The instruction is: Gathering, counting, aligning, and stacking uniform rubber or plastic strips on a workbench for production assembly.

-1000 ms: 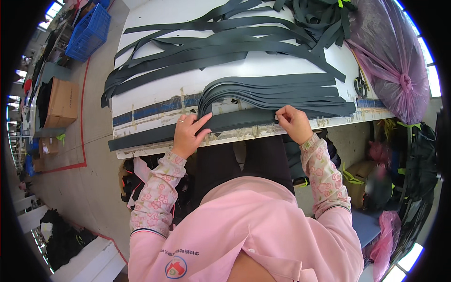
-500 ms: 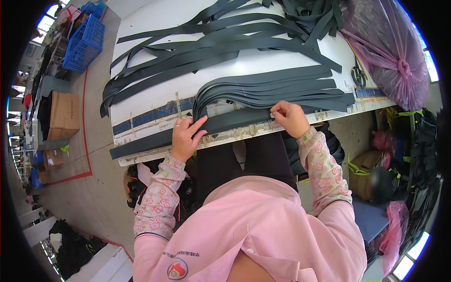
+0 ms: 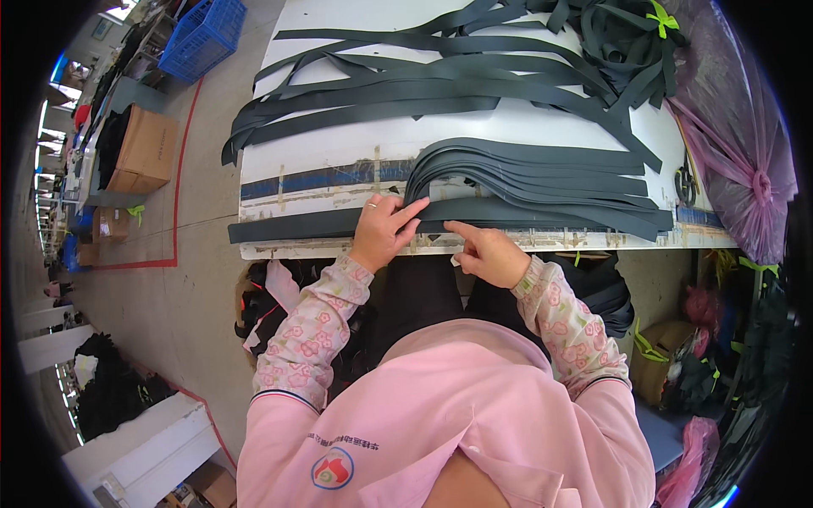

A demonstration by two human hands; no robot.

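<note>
A stack of dark grey flat straps (image 3: 542,173) lies on the white table, its left end curving down in a bend. Along the table's near edge runs another long dark strap (image 3: 296,227), passing under the stack. My left hand (image 3: 381,233) rests by the bend, fingertips on the straps, thumb and index finger apart, gripping nothing visible. Just right of it, my right hand (image 3: 495,256) has its index finger stretched out onto the near strap. Its other fingers are curled, and a small pale bit, too small to name, shows at the thumb.
More loose dark straps (image 3: 406,80) spread across the back of the table, with a tangled heap (image 3: 627,46) at the far right. Scissors (image 3: 686,182) lie near a pink plastic bag (image 3: 745,169). A blue crate (image 3: 201,41) and cardboard box (image 3: 144,151) stand to the left.
My right hand has moved left along the near strap, close to my left hand, and its index finger now points out. My left hand stays by the bend. The view has shifted.
</note>
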